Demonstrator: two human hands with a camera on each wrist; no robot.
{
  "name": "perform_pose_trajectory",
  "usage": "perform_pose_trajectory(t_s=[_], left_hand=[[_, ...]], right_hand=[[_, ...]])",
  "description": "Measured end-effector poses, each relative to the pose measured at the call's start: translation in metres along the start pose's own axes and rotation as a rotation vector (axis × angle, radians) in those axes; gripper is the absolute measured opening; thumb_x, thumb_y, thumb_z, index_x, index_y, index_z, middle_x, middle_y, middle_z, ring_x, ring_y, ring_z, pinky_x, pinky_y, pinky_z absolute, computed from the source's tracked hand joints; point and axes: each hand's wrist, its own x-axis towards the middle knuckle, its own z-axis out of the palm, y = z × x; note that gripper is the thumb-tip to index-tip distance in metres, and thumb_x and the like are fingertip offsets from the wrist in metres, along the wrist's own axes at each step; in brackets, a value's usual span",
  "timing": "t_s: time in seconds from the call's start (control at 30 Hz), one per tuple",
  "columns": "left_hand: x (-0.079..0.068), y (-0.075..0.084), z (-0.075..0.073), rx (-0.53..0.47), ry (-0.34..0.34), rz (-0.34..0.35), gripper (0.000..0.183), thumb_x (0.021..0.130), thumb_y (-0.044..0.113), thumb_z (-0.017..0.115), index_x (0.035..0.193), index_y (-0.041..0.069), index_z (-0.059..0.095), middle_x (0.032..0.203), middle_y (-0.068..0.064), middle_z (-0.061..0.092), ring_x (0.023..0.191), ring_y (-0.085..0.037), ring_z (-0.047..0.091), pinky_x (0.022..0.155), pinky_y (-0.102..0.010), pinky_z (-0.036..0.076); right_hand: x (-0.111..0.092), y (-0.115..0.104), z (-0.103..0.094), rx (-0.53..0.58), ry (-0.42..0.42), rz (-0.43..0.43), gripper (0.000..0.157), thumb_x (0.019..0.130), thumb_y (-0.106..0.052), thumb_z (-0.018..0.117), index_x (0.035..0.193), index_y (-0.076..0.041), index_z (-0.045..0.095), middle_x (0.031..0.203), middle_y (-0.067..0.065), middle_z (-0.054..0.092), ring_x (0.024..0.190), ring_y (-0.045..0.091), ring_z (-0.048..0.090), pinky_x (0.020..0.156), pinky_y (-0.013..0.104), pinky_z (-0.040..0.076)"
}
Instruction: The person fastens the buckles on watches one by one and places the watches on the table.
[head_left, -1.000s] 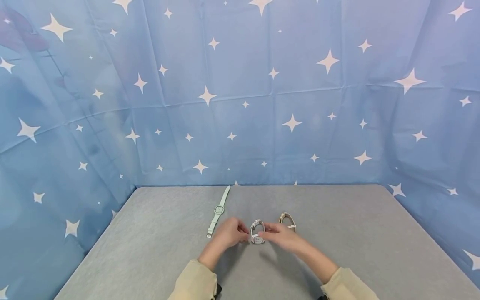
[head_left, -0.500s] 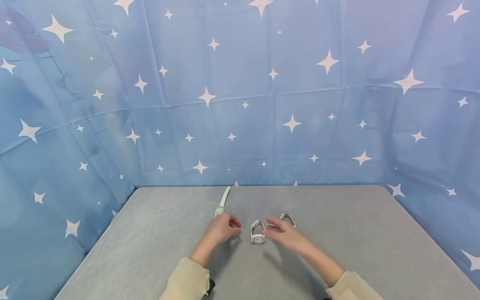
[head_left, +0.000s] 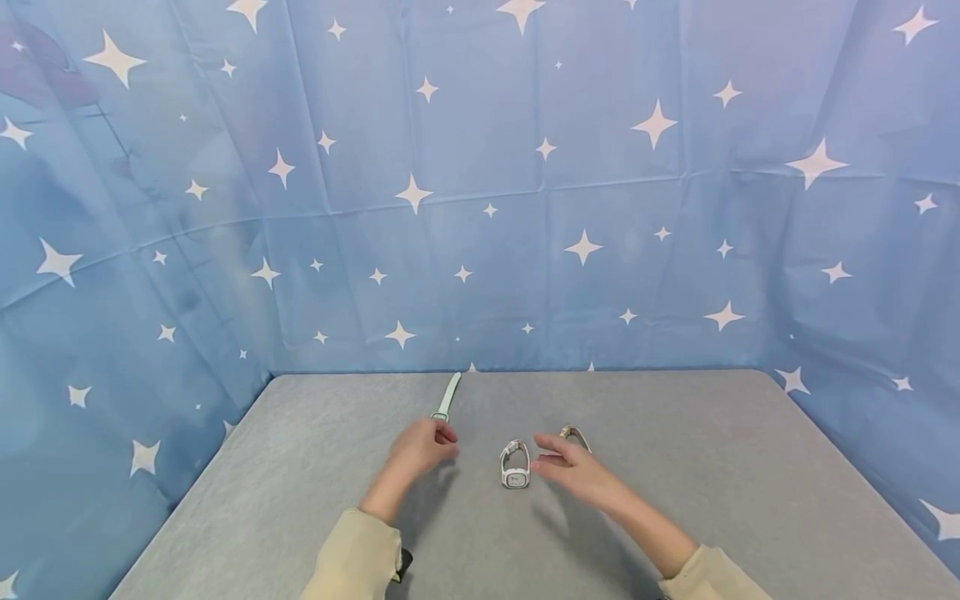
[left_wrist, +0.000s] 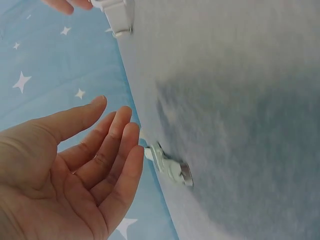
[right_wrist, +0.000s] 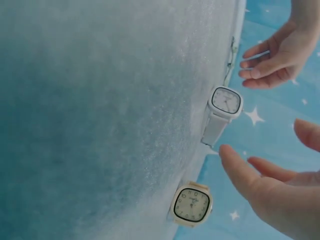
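Where it hovers, the left hand [head_left: 418, 448] part-hides a mint watch [head_left: 449, 397].

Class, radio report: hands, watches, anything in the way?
Left hand, right hand: empty. White watch between them. In head view, hands partly hide mint watch and beige watch.

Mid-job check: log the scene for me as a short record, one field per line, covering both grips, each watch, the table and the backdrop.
Left grip: holds nothing; partly hides the green watch in the head view
Right grip: holds nothing; partly hides the cream watch in the head view
Green watch: visible strap end lies extended
White watch: between the two grips, strap looped
Cream watch: visible strap curved
Table: grey, under all three watches
Backdrop: blue, with pale stars
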Motion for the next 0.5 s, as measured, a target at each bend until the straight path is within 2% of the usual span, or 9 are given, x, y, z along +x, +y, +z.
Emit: perform_pose_trajectory(t_s=[0.2,0.33,0.5], left_hand=[[0.002,-0.011,-0.007,0.047,0.057,-0.022,0.010,0.083,0.011,0.076,0.090,0.007,0.071,0.084,-0.004,0.072,0.074,-0.014,0.064,0.066,-0.030,0.050],[0.005,-0.016,-0.009,0.110,0.102,-0.074,0.014,0.082,0.013,0.078,0.093,0.007,0.072,0.087,-0.004,0.073,0.080,-0.018,0.067,0.070,-0.033,0.051],[0.007,-0.019,-0.007,0.205,0.111,-0.130,0.020,0.081,0.015,0.081,0.096,0.006,0.071,0.091,-0.006,0.070,0.081,-0.021,0.064,0.071,-0.036,0.052]], right_hand=[[-0.002,0.001,0.000,0.007,0.004,-0.001,0.059,0.099,-0.019,0.058,0.143,0.016,0.038,0.147,0.036,0.041,0.131,0.049,0.049,0.105,0.054,0.047],[-0.003,0.000,0.000,0.028,0.005,0.003,0.060,0.098,-0.020,0.059,0.143,0.015,0.039,0.148,0.036,0.041,0.132,0.049,0.049,0.105,0.054,0.046],[-0.004,-0.002,0.001,0.027,0.004,0.008,0.059,0.098,-0.019,0.060,0.143,0.014,0.041,0.147,0.035,0.043,0.130,0.048,0.051,0.104,0.053,0.048]])
